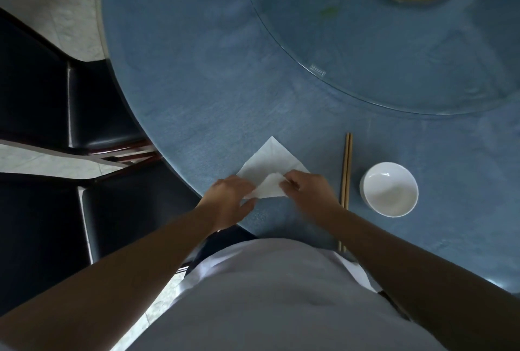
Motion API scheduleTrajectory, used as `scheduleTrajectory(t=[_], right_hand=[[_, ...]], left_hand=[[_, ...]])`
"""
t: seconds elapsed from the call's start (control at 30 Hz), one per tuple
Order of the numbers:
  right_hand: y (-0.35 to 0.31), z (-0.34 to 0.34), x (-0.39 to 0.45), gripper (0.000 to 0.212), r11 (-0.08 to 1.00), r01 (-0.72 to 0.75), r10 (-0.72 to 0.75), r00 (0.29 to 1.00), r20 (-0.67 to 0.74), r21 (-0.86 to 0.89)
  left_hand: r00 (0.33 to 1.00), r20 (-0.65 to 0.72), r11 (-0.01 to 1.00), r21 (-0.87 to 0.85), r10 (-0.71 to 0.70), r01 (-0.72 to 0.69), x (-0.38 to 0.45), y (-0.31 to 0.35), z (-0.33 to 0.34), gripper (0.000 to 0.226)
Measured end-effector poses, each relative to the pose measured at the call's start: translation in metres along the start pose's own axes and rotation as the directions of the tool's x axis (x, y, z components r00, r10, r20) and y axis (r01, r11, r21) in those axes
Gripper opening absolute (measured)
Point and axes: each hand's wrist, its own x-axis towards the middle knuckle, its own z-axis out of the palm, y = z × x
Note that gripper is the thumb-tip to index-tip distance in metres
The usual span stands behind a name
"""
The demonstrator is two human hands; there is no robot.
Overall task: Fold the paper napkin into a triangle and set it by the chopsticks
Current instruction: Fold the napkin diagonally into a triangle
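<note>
Both hands, left hand (229,198) and right hand (308,187), pinch the napkin (270,163) between them; chopsticks (346,170) lie just right of the right hand.

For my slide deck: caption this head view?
Both hands fold a napkin beside chopsticks.

Round table (174,74), blue textured top. Lying directly on it near the front edge: white paper napkin (268,160), partly folded, one corner turned up over the rest; pair of chopsticks (347,170) just right of the napkin, side by side, pointing away from the person; white bowl (389,188) near the chopsticks on their right, upright. A round glass turntable (365,69) covers the far right part of the table.
</note>
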Motion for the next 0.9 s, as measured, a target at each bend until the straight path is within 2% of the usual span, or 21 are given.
scheduleTrajectory(t=[0.07,0.13,0.2,0.27,0.4,0.63,0.77,0.9], right_hand=[[-0.005,-0.002,0.014,0.028,0.991,-0.092,0.096,0.995,-0.032,0.097],[-0.009,-0.005,0.028,0.026,0.984,-0.138,0.145,0.988,-0.05,0.117],[-0.01,-0.007,0.041,0.026,0.978,-0.182,0.187,0.981,-0.046,0.102],[-0.009,-0.006,0.054,0.026,0.971,-0.224,0.228,0.973,-0.042,0.085],[-0.007,-0.004,0.072,0.031,0.966,-0.257,0.258,0.964,-0.058,0.033],[-0.004,-0.001,0.086,0.035,0.941,-0.334,0.327,0.939,-0.104,-0.055],[-0.004,-0.002,0.085,0.028,0.934,-0.346,0.337,0.936,-0.098,-0.094],[-0.006,-0.006,0.08,0.035,0.928,-0.365,0.355,0.926,-0.128,-0.071]], left_hand=[[0.991,0.006,0.988,-0.081,-0.13,0.13,0.003,0.0,0.002,0.015],[0.943,0.058,0.926,-0.179,-0.328,0.333,0.008,-0.002,0.002,0.018],[0.891,0.106,0.869,-0.199,-0.441,0.454,0.012,-0.004,0.002,0.017],[0.874,0.11,0.856,-0.179,-0.473,0.485,0.015,-0.008,0.0,0.015],[0.847,0.105,0.837,-0.134,-0.521,0.531,0.02,-0.01,-0.004,0.029],[0.823,0.067,0.82,-0.064,-0.565,0.568,0.022,-0.014,-0.003,0.022],[0.817,0.058,0.814,-0.071,-0.573,0.576,0.022,-0.017,-0.003,0.017],[0.815,0.052,0.811,-0.088,-0.577,0.579,0.022,-0.017,-0.002,0.016]])
